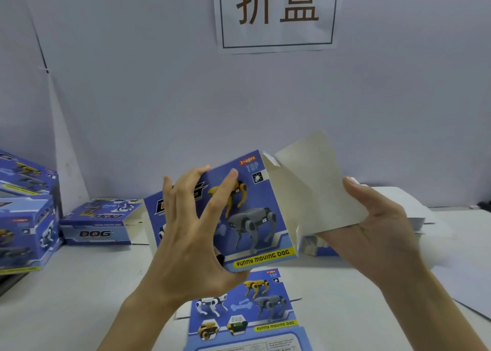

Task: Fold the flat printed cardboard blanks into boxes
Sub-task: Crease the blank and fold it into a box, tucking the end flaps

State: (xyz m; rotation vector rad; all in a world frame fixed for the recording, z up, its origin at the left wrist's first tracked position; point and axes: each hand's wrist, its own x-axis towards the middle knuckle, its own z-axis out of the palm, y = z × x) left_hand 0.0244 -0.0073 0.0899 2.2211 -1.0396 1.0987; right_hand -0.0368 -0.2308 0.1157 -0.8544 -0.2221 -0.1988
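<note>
I hold a blue printed cardboard blank [255,217] with robot dogs on it in the air over the table, partly opened into a box shape. My left hand [191,231] grips its printed front face, fingers spread across the top and thumb under the lower edge. My right hand [377,223] pinches the plain white inner panel [316,188] that stands out to the right. Another flat blank [247,313] lies on the table just below, printed side up.
Folded blue boxes [26,217] are stacked at the left edge, and one more box [101,223] lies on its side behind. A pile of flat blanks [414,217] sits at the right. A paper sign [276,13] hangs on the wall.
</note>
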